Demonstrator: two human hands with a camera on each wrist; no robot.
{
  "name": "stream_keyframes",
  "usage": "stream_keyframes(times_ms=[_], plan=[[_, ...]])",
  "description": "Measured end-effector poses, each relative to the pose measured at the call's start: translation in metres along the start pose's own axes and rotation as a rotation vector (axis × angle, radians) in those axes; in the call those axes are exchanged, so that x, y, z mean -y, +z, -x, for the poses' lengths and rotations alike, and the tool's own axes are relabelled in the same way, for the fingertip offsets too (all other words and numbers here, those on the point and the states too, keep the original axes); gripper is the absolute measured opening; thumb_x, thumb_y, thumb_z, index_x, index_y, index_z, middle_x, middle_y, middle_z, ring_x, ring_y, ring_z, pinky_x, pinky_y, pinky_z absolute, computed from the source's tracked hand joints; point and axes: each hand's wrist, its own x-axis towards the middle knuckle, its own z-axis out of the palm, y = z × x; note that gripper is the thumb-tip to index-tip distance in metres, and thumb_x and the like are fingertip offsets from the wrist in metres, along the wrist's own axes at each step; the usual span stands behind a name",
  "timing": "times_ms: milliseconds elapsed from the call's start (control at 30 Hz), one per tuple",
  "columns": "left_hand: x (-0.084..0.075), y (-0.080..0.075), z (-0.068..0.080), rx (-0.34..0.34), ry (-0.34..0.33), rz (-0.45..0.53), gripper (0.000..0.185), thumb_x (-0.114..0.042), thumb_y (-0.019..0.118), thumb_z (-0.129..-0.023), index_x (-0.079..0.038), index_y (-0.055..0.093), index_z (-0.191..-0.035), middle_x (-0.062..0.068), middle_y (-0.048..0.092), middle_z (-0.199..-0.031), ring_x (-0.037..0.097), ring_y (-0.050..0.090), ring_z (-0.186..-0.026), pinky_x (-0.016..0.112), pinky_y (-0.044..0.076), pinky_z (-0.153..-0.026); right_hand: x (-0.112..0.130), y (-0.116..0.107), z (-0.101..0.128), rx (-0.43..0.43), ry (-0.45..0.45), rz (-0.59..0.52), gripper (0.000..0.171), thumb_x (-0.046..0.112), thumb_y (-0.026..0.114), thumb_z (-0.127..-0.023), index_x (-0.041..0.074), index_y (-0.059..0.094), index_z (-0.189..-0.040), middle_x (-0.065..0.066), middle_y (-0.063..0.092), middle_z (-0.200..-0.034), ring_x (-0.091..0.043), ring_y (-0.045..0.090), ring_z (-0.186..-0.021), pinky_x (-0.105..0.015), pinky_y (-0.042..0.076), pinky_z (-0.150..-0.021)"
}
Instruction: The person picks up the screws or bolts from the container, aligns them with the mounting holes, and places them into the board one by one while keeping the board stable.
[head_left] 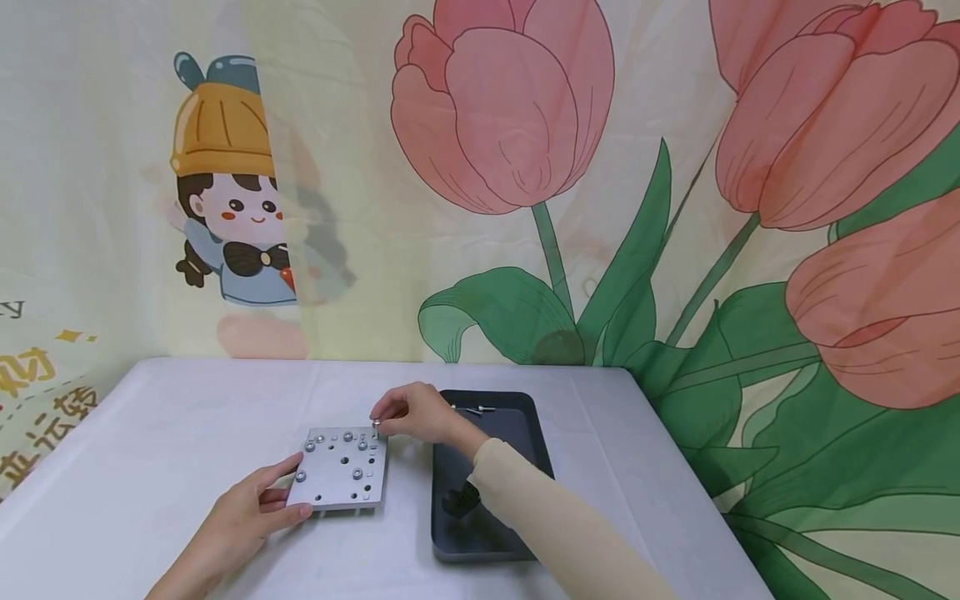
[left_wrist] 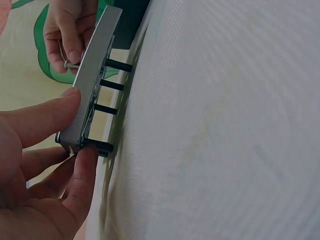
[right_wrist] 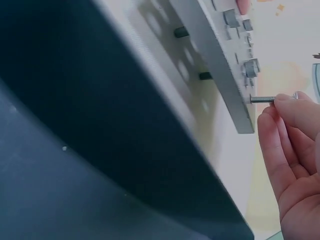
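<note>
A silver metal plate [head_left: 330, 483] with several holes and screws is held above the white table. My left hand [head_left: 243, 515] grips its left edge between thumb and fingers; in the left wrist view, threaded screw ends [left_wrist: 111, 85] stick out beneath it. At the plate's far right corner my right hand [head_left: 420, 414] pinches a screw [head_left: 377, 427] near its head. The right wrist view has that screw [right_wrist: 262, 100] with its tip at a hole in the plate [right_wrist: 220, 65] and most of its shank still outside. Round screw heads [right_wrist: 251, 68] stand on the plate's top face.
Right of the plate lies a dark tray [head_left: 491, 546], partly under my right forearm. Inside are a few loose screws [head_left: 480, 409] near the far end and a black object [head_left: 461, 500] of unclear kind. A printed cloth [head_left: 360, 208] hangs behind the table [head_left: 202, 425].
</note>
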Motion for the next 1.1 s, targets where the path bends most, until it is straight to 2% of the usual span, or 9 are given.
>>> stream_keyframes(times_ms=[400, 767, 933, 1100], plan=[[0.0, 0.0, 0.003, 0.003, 0.019, 0.011, 0.094, -0.034, 0.09, -0.086, -0.009, 0.042, -0.163, 0.026, 0.054, -0.153, 0.028, 0.069, -0.12, 0.022, 0.056, -0.08, -0.006, 0.01, -0.002, -0.006, -0.024, 0.059, 0.012, 0.006, 0.081, -0.095, 0.011, 0.08, -0.106, 0.003, 0.078, -0.096, 0.0, 0.065, -0.08, -0.016, 0.053, -0.08], [0.001, 0.001, 0.003, -0.003, 0.018, -0.004, 0.095, -0.036, 0.09, -0.086, -0.01, 0.042, -0.163, 0.025, 0.053, -0.154, 0.028, 0.068, -0.12, 0.021, 0.056, -0.08, -0.007, 0.008, -0.001, 0.002, -0.013, 0.087, 0.013, 0.006, 0.081, -0.094, 0.011, 0.08, -0.106, 0.005, 0.077, -0.094, 0.001, 0.066, -0.081, -0.016, 0.053, -0.079], [0.002, 0.001, 0.003, -0.008, 0.018, -0.008, 0.095, -0.035, 0.091, -0.086, -0.01, 0.042, -0.163, 0.025, 0.054, -0.152, 0.027, 0.069, -0.119, 0.021, 0.056, -0.08, -0.002, -0.004, 0.003, 0.017, -0.04, 0.108, 0.019, 0.006, 0.08, -0.095, 0.008, 0.079, -0.114, 0.008, 0.076, -0.094, 0.0, 0.067, -0.084, -0.017, 0.055, -0.081], [0.001, 0.001, 0.003, -0.006, 0.022, -0.009, 0.094, -0.036, 0.09, -0.087, -0.011, 0.042, -0.164, 0.025, 0.053, -0.153, 0.028, 0.068, -0.121, 0.022, 0.056, -0.079, 0.001, -0.033, 0.013, -0.016, -0.052, 0.123, 0.021, 0.01, 0.08, -0.096, 0.014, 0.079, -0.117, 0.004, 0.077, -0.104, -0.002, 0.068, -0.09, -0.02, 0.056, -0.083]])
